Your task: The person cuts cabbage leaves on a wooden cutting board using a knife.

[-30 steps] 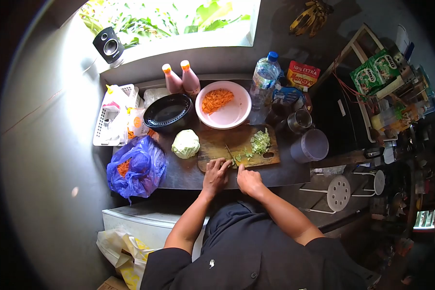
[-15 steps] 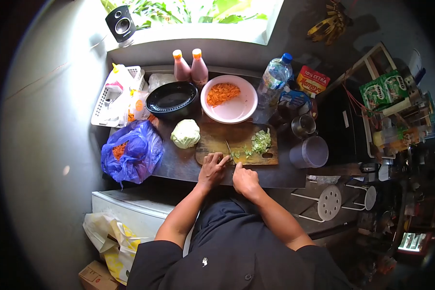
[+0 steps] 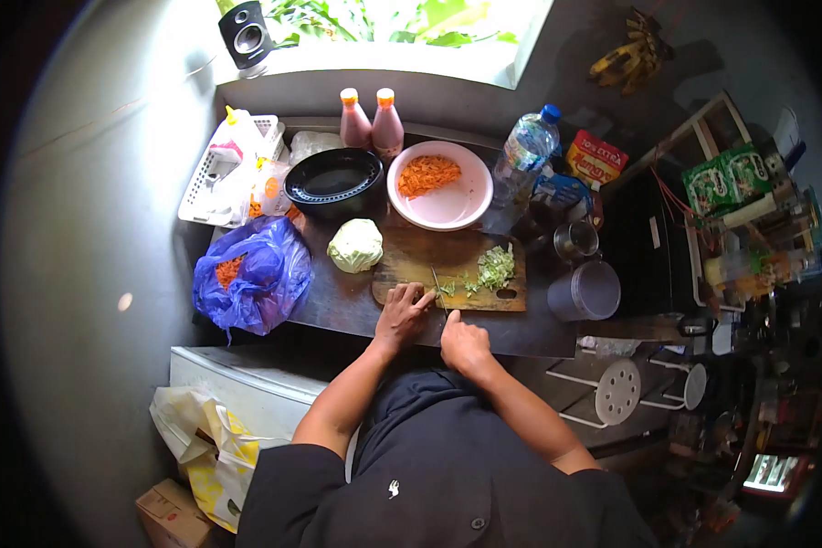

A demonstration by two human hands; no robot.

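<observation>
My right hand is closed round the handle of a knife, whose blade points away from me over the wooden cutting board. Beside the blade, my left hand presses on the board's near edge with bent fingers; whatever lies under them is hidden. Small green shreds lie by the knife. A pile of chopped cabbage sits at the board's right end. Just past the board's left corner rests a pale green cabbage with a cut-looking surface.
Behind the board stand a pink basin with shredded carrot, a black oval basket and two sauce bottles. A blue plastic bag is at left. A water bottle and lidded tub stand right.
The view has shifted slightly, so the table's things appear a little to the right. Both hands stay in nearly the same place at the board with the knife.
</observation>
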